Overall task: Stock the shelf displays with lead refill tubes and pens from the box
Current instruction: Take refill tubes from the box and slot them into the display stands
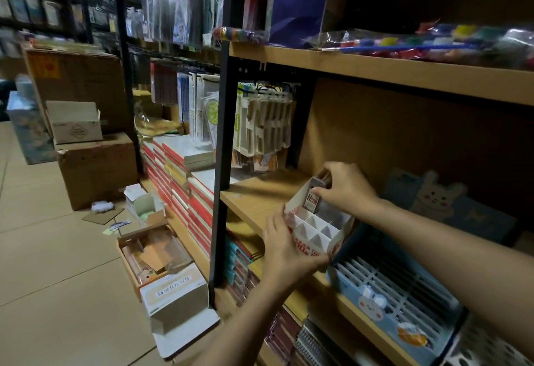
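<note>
Pinching a small lead refill tube [313, 204] by its top, the fingers [320, 191] of the right hand [346, 188] are closed on it and hold it upright in a back compartment of the white display box [313, 228]. The tube carries a red and white label, and a second dark tube top shows just behind it under the same hand. The left hand [284, 247] grips the near left corner of the display box, its fingers wrapped around the wall and front with the thumb on the upper edge. The box is divided by white card partitions into small square cells, and the front cells hold nothing visible. It rests on the wooden shelf [254, 195] near the front edge, tilted slightly toward the camera.

Just to the right of it, touching or nearly touching, lies a blue slotted display tray [401, 290] with cartoon animal figures on its front. Behind that stands a blue card with a bunny [433, 195]. On the upper shelf lies a bag of coloured items [433, 43].

Down on the floor [57, 250], well to the left, sit an open cardboard box [156, 253] with packets inside and a white box [176, 293] against it.
</note>
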`<action>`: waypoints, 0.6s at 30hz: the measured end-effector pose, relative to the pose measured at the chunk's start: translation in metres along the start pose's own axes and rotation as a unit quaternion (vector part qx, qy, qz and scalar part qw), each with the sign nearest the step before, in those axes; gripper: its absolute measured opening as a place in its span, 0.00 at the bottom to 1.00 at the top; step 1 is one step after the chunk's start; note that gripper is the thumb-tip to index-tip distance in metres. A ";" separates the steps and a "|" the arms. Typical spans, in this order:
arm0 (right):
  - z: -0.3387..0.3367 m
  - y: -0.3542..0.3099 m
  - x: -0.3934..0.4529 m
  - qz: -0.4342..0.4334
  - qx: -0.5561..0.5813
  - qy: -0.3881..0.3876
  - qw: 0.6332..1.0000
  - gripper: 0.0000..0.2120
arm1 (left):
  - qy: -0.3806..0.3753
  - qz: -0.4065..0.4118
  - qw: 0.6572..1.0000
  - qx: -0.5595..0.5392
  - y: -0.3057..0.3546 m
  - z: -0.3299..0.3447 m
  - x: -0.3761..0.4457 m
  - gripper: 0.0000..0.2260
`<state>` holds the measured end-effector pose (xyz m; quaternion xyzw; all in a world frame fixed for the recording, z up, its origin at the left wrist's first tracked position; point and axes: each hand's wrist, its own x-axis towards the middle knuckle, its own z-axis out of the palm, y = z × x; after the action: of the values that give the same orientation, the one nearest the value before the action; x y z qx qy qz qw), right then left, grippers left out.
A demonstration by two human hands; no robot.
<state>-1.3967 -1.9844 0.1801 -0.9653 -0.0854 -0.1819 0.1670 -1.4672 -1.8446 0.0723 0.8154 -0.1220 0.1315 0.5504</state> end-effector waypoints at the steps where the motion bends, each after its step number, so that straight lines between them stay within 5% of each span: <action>1: 0.000 -0.001 0.001 0.004 -0.009 0.000 1.000 0.09 | 0.003 -0.002 1.000 -0.001 0.000 0.000 0.001 0.56; 7: 0.005 0.003 0.002 -0.001 -0.068 -0.023 0.997 0.09 | 0.006 -0.012 1.000 -0.008 -0.002 0.003 0.002 0.56; 18: 0.012 0.008 -0.006 -0.030 -0.125 0.069 0.989 0.12 | 0.003 -0.021 1.000 -0.010 -0.005 0.004 0.003 0.56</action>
<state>-1.3961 -1.9883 0.1649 -0.9607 -0.0795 -0.2622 0.0453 -1.4626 -1.8462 0.0675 0.8120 -0.1044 0.1214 0.5612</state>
